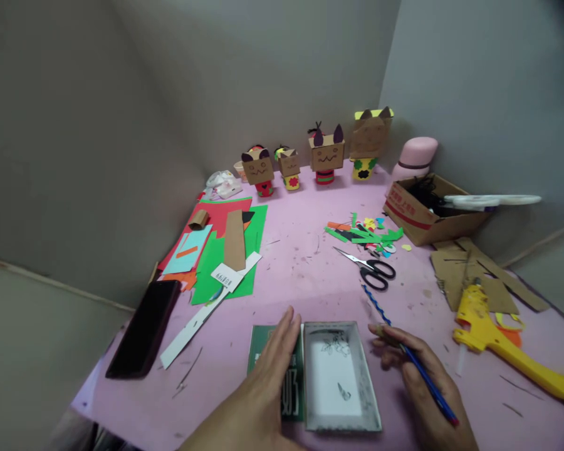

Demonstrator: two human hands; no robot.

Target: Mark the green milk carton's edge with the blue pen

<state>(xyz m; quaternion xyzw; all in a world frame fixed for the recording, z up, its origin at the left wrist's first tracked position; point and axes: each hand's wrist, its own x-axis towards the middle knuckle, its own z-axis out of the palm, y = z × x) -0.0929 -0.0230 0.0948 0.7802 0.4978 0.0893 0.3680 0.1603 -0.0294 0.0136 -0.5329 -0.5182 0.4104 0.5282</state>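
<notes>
In front of me lies an open shallow box (337,376) with a white inside and dark printed marks on its floor. Its green flap (262,338) with white lettering is folded out to the left. My left hand (270,376) rests over this flap along the box's left wall, fingers stretched out. On the right side of the box, my right hand (420,373) is closed around a slim blue pencil (430,383) with a red end. A wavy blue length (376,305) shows beyond the fingers, in line with the pencil; whether it is the same piece I cannot tell.
Scissors (373,270) and colored scraps (364,233) lie ahead. At right are a yellow glue gun (489,329), cardboard pieces and a carton (423,210). Left are a phone (143,329), a white strip (207,313) and colored sheets (258,250). Several cardboard-headed figures (326,153) stand behind.
</notes>
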